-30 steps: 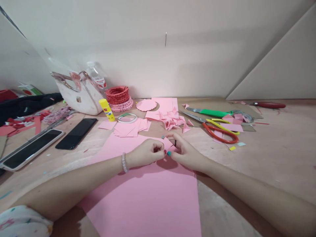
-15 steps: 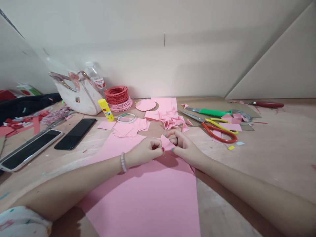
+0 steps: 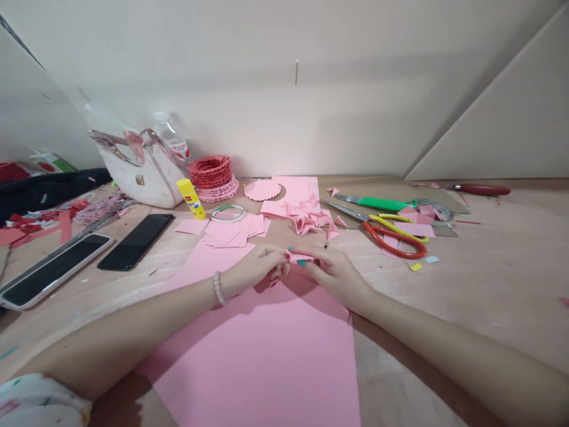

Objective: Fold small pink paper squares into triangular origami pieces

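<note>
A small folded piece of pink paper point(image 3: 300, 258) is pinched between both hands, seen nearly edge-on. My left hand point(image 3: 255, 270) grips its left end with thumb and fingertips. From the other side, my right hand point(image 3: 335, 273) holds it between thumb and fingers, hiding part of it. Both hands are over a large pink sheet point(image 3: 284, 356). Just beyond them lie a pile of folded pink paper pieces point(image 3: 306, 214) and a loose stack of pink paper squares point(image 3: 231, 231).
Orange-handled scissors point(image 3: 395, 240) and a green-handled cutter point(image 3: 382, 203) lie at right. A yellow glue stick point(image 3: 191, 198), a tape roll point(image 3: 228, 213) and stacked red rings point(image 3: 210, 172) stand at back left. Two phones point(image 3: 136, 242) and a white handbag point(image 3: 142, 175) are farther left.
The pink paper piece has turned from a visible triangle to nearly edge-on. My left hand has shifted slightly left and rotated; my right fingers have closed further over the paper.
</note>
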A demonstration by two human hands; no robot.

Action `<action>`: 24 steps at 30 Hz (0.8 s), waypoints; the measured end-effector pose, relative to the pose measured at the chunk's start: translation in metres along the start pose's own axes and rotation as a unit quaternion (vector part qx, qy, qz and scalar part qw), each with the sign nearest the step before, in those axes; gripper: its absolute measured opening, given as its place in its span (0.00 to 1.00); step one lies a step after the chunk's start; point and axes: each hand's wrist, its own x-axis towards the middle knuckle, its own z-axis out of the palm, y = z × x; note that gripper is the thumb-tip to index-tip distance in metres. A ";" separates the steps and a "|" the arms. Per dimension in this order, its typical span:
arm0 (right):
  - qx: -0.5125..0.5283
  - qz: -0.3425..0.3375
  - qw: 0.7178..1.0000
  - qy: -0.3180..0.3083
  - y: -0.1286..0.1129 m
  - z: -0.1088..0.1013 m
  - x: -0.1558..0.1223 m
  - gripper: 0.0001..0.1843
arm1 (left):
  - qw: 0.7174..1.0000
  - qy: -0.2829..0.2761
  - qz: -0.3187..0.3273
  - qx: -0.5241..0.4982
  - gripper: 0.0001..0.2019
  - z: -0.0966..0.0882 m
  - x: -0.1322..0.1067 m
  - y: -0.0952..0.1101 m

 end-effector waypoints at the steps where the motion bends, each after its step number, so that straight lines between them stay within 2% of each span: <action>1: 0.000 0.010 1.000 -0.003 -0.001 -0.001 0.000 0.11 | 1.000 0.007 0.017 -0.001 0.17 0.000 0.000 0.000; 4: 0.039 0.048 0.997 -0.038 -0.002 -0.003 0.000 0.16 | 0.998 0.027 0.056 0.021 0.18 0.001 -0.001 -0.003; 9: 0.149 0.107 0.975 -0.124 -0.001 -0.004 0.000 0.21 | 0.987 -0.021 0.104 0.119 0.16 0.002 -0.003 -0.004; 17: 0.191 0.117 0.966 -0.127 0.000 -0.006 0.000 0.20 | 0.982 -0.018 0.099 0.161 0.17 0.003 -0.002 -0.007; 24: 0.244 0.095 0.956 -0.131 0.004 -0.006 0.003 0.19 | 0.992 -0.042 0.082 0.082 0.16 0.002 -0.003 -0.005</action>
